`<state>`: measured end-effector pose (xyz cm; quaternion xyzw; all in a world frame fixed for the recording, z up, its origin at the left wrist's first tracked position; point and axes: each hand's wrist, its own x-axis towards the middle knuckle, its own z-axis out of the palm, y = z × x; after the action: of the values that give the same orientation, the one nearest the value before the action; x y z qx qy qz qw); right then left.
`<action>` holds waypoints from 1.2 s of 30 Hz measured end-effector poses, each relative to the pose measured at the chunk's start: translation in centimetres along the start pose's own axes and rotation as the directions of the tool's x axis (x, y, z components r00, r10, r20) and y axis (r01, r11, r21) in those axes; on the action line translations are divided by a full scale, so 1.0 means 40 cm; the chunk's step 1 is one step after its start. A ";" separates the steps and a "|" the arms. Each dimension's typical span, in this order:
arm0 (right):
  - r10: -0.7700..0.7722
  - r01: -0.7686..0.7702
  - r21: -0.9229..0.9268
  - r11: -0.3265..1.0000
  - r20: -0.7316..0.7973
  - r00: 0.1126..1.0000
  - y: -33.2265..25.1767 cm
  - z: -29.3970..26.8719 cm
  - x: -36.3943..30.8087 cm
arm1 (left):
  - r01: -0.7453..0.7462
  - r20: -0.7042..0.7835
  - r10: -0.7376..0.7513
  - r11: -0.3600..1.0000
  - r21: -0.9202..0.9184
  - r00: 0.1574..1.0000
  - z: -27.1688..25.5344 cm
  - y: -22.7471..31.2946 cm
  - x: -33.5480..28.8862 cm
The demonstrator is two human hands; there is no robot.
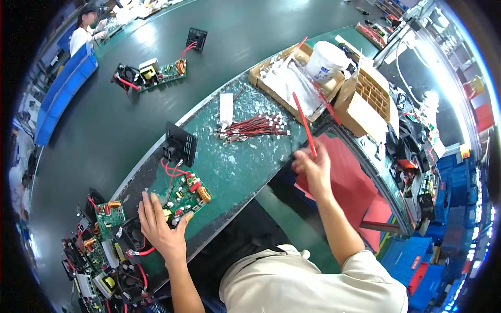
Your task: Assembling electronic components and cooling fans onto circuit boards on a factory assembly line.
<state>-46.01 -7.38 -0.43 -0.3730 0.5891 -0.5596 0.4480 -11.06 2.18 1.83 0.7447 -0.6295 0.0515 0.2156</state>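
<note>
My left hand lies with outstretched fingers and thumb apart over the near end of a green circuit board, next to a black fan. Red wires run from the board to an upright black panel with a grille. Off to the right, my right hand is closed around a thin red stick, which points up and away from me toward a cardboard tray with white smears. What the left fingertips press on is partly hidden.
A pile of red-and-black wire leads lies mid-bench beside a white tube. Behind stand a white bucket and a divided carton. More boards crowd the left; another assembly sits on the dark conveyor. A co-worker is far left.
</note>
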 end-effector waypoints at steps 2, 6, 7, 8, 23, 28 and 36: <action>-0.377 0.369 -0.146 0.918 -0.032 0.926 0.010 -0.028 0.086 | 0.007 0.000 -0.007 1.000 -0.015 1.000 -0.010 0.014 0.005; -0.531 0.506 -0.172 0.845 -0.159 0.833 -0.069 0.009 0.267 | 0.003 0.000 -0.003 0.999 -0.036 1.000 -0.012 0.008 0.012; -0.596 0.532 -0.331 0.779 -0.129 0.792 -0.082 0.013 0.308 | 0.015 -0.002 -0.015 0.999 -0.036 1.000 -0.018 0.020 0.016; -0.653 0.542 -0.481 0.689 -0.088 0.752 -0.088 0.012 0.352 | 0.007 -0.005 -0.007 0.999 -0.040 1.000 -0.017 0.024 0.019; -0.441 0.422 -0.277 0.863 -0.007 0.898 -0.039 -0.007 0.442 | 0.058 -0.044 -0.058 0.998 0.001 0.997 0.012 0.026 0.021; -0.449 0.428 -0.334 0.840 0.015 0.893 -0.108 -0.022 0.405 | -0.017 -0.133 0.010 0.998 -0.053 0.991 0.020 0.002 -0.008; -0.565 0.657 -0.528 0.538 0.352 0.746 -0.105 -0.006 0.382 | -0.039 -0.139 0.039 0.999 0.006 0.990 0.060 0.003 -0.083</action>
<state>-51.39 -22.07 2.07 -0.7187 0.5380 -0.4256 0.1138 -12.31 4.28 -1.46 0.7272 -0.6272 0.1085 0.2568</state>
